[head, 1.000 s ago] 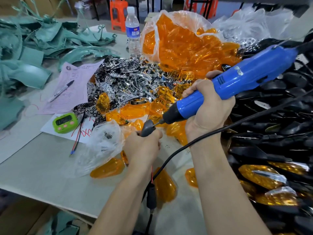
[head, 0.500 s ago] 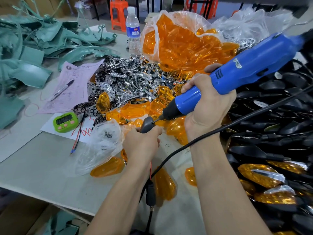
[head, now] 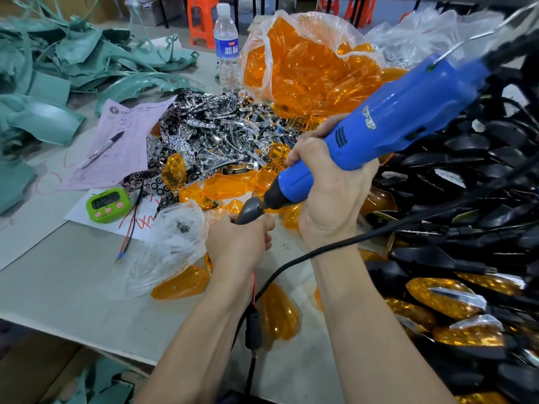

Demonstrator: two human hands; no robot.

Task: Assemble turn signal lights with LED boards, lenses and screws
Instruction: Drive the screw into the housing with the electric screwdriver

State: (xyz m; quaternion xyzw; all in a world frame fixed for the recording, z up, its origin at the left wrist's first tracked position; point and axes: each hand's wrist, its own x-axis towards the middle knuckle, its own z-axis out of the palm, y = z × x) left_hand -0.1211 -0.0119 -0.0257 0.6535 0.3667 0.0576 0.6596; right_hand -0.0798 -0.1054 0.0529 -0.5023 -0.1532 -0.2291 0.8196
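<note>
- A dark grey plastic turn signal housing (head: 250, 210) is gripped by the left hand (head: 239, 246), fingers curled round it, below-left of the right hand (head: 329, 196).
- A blue electric screwdriver (head: 393, 121) is clasped in that right hand.
- Its long axis is slanted down-left, the bit set against the housing's top.

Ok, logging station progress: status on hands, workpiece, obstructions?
Left hand grips dark turn signal housing. Right hand grips blue electric screwdriver, bit on housing. Black cord crosses right wrist.
</note>
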